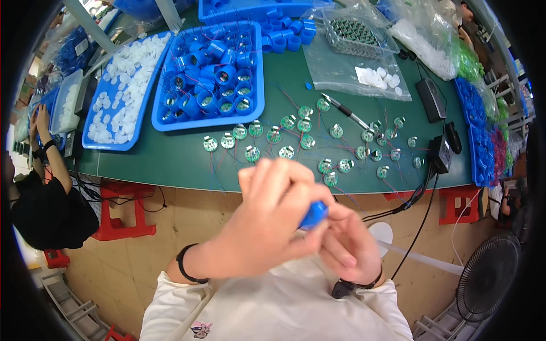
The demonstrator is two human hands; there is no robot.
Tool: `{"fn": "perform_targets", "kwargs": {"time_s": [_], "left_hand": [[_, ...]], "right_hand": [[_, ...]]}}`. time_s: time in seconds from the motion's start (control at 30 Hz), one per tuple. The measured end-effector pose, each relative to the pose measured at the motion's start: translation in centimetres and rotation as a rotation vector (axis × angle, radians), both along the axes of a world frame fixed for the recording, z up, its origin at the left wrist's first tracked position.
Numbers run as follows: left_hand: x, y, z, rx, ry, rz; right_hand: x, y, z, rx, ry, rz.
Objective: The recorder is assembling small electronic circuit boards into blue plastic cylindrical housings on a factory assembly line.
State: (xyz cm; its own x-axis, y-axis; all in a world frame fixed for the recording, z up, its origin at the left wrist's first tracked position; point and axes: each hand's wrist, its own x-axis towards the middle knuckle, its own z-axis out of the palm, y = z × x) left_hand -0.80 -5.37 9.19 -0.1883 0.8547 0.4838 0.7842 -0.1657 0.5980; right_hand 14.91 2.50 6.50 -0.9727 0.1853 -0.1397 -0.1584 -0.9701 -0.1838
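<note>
In front of my chest, close to the table's near edge, both hands meet around a small blue plastic cup (314, 215). My left hand (261, 213) curls over it from the left, its fingers closed and slightly blurred. From the right, my right hand (351, 244) pinches the cup's other side with bent fingers. Most of the cup is hidden, and its inside does not show. Beyond my hands, several round green circuit boards (273, 134) with thin red and blue wires lie spread over the green table (187, 156).
A blue tray (260, 105) heaped with blue cups stands behind, beside a blue tray (111, 146) of white discs. A pen (346, 111), a clear bag (318, 74) and black boxes (430, 99) lie at right. A fan (489, 278) stands lower right; a co-worker (54, 210) sits left.
</note>
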Motion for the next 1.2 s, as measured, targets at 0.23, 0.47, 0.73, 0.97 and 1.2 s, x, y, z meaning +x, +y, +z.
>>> {"fn": "perform_targets", "kwargs": {"time_s": [0.23, 0.47, 0.73, 0.97, 1.2], "left_hand": [[-8.9, 3.7, 1.1, -0.037, -0.026, 0.231], [-17.5, 9.7, 0.3, -0.126, 0.58, 0.617], [-16.2, 21.5, -3.7, -0.477, 0.684, 0.342], [-17.1, 24.7, -7.7, -0.336, 0.755, 0.385], [-16.3, 23.9, -4.8, -0.231, 0.331, 0.365]], "right_hand": [[1.7, 3.3, 2.0, 0.644, -0.428, -0.444], [1.6, 4.2, 2.4, 0.695, -0.315, -0.276], [1.4, 3.9, 1.7, 0.579, -0.384, -0.33], [1.5, 5.0, 1.6, 0.676, -0.448, -0.375], [-3.8, 13.4, -0.3, 1.946, -0.612, -0.053]]}}
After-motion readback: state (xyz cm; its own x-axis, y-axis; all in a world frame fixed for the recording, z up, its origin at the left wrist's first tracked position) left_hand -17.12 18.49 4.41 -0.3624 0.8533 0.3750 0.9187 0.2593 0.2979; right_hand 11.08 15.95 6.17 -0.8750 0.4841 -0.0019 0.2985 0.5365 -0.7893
